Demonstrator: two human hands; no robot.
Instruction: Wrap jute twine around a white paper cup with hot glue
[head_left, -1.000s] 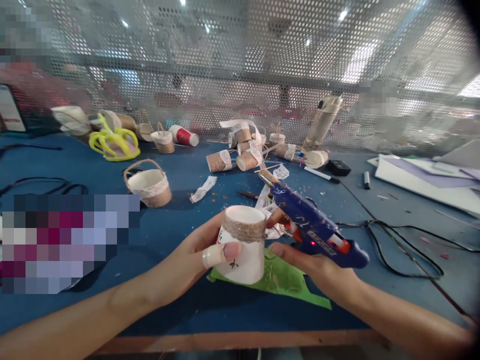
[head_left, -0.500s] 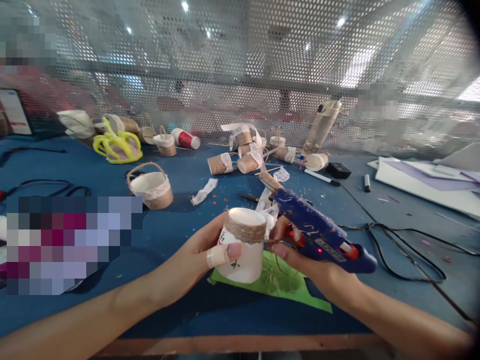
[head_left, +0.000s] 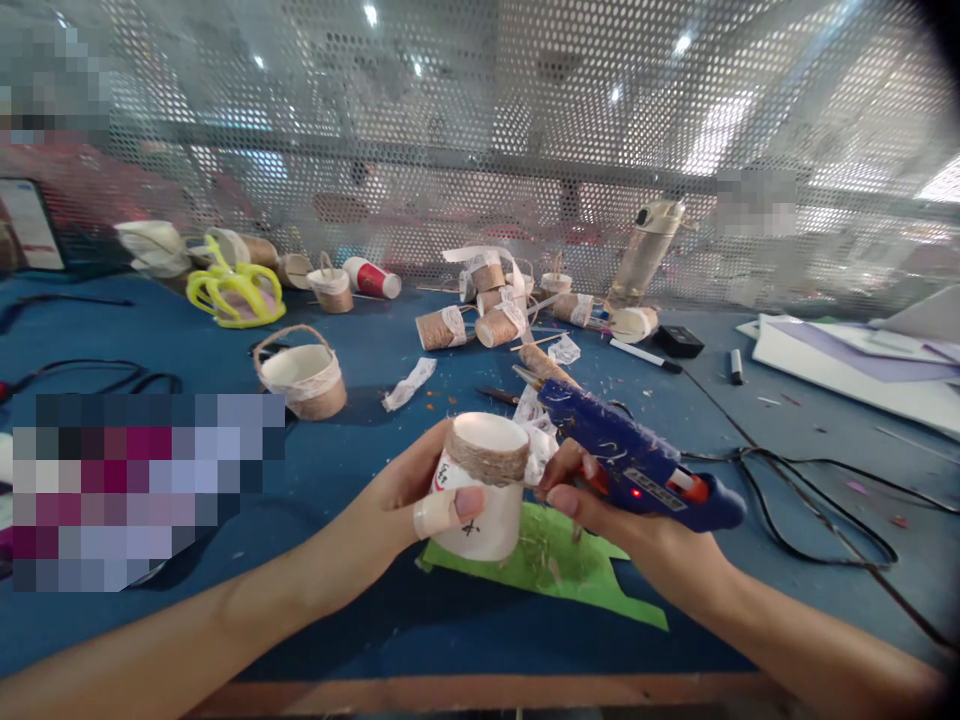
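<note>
A white paper cup (head_left: pixel 491 515) is gripped in my left hand (head_left: pixel 409 500), whose thumb wears a bandage and presses on the cup's side. Brown twine (head_left: pixel 491 462) is wound round the cup's upper part, just below the rim. My right hand (head_left: pixel 592 490) is closed round a blue glue gun (head_left: pixel 615 430) with a red light on. Its nozzle points up and left, above and apart from the cup. Between my right thumb and finger runs the loose end of the twine, drawn out from the cup's side. Under the cup lies a green sheet (head_left: pixel 585 570).
A twine-wrapped basket (head_left: pixel 304 380) with a handle stands left. Several wrapped cups (head_left: pixel 499 325) lie at the back, near a yellow crown shape (head_left: pixel 236 295). A bottle (head_left: pixel 649 250) leans against the mesh. A black cable (head_left: pixel 817 555) loops at right; papers (head_left: pixel 847 370) lie beyond.
The glue gun has shifted slightly left, its nozzle now nearer above the cup. My left hand has tilted the cup slightly. Both hands keep their hold.
</note>
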